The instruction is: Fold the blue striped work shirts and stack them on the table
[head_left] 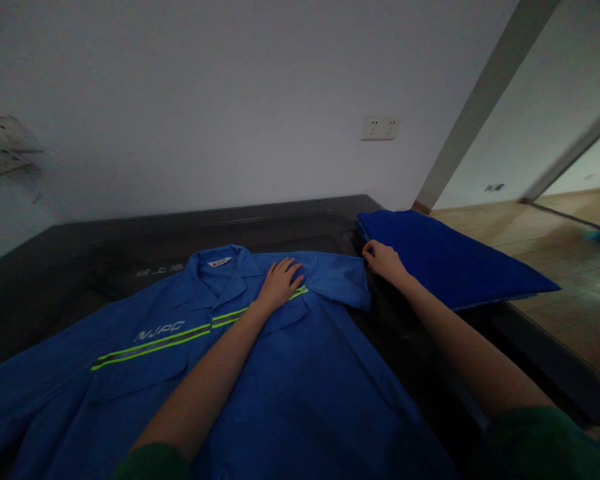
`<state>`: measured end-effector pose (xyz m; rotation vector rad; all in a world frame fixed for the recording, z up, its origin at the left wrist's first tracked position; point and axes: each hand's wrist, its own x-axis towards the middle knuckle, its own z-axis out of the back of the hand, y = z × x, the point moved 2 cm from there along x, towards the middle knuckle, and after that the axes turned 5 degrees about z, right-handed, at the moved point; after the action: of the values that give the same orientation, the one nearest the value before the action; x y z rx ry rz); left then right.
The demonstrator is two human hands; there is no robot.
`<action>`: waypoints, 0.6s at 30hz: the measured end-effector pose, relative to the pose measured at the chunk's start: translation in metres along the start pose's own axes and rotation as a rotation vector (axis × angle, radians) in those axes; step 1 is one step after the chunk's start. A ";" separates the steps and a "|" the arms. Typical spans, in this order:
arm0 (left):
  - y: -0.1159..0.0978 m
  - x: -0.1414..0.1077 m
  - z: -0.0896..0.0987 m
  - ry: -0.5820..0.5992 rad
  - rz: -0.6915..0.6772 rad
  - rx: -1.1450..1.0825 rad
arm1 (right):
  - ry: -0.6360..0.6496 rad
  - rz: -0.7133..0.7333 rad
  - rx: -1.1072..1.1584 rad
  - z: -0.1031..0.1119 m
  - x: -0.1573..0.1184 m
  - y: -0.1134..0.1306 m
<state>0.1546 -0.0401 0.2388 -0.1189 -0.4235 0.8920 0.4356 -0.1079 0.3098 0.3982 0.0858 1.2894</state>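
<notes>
A blue work jacket (290,373) lies face up, with its collar at the far side, yellow-green stripes across the chest and white letters on one side. My left hand (280,283) rests flat on the upper chest near the shoulder, fingers stretched out. At the edge of the sleeve (343,273), which is folded so that it looks short, my right hand (384,261) is closed in a pinch on the cloth. The lower part of the jacket and its far left sleeve run out of view.
Under the jacket is a dark tabletop (145,243) against a pale wall. A folded deep-blue cloth stack (450,257) lies at the right, close to my right hand. Wall sockets (380,127) sit above the table. Tiled floor (545,247) shows beyond the right side.
</notes>
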 end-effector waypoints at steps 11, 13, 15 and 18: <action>-0.002 0.000 -0.001 0.096 -0.008 0.068 | 0.126 -0.075 0.818 -0.029 -0.040 -0.010; -0.002 -0.001 0.000 0.103 -0.007 0.083 | 0.127 -0.016 0.763 -0.030 -0.044 -0.009; -0.003 -0.002 0.000 0.106 -0.003 0.093 | 0.137 0.023 0.697 -0.029 -0.049 -0.008; -0.005 -0.002 -0.001 0.103 0.007 0.082 | 0.138 0.079 0.632 -0.026 -0.058 -0.005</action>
<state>0.1569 -0.0448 0.2386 -0.0904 -0.2903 0.9049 0.4162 -0.1575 0.2753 0.8561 0.6083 1.3501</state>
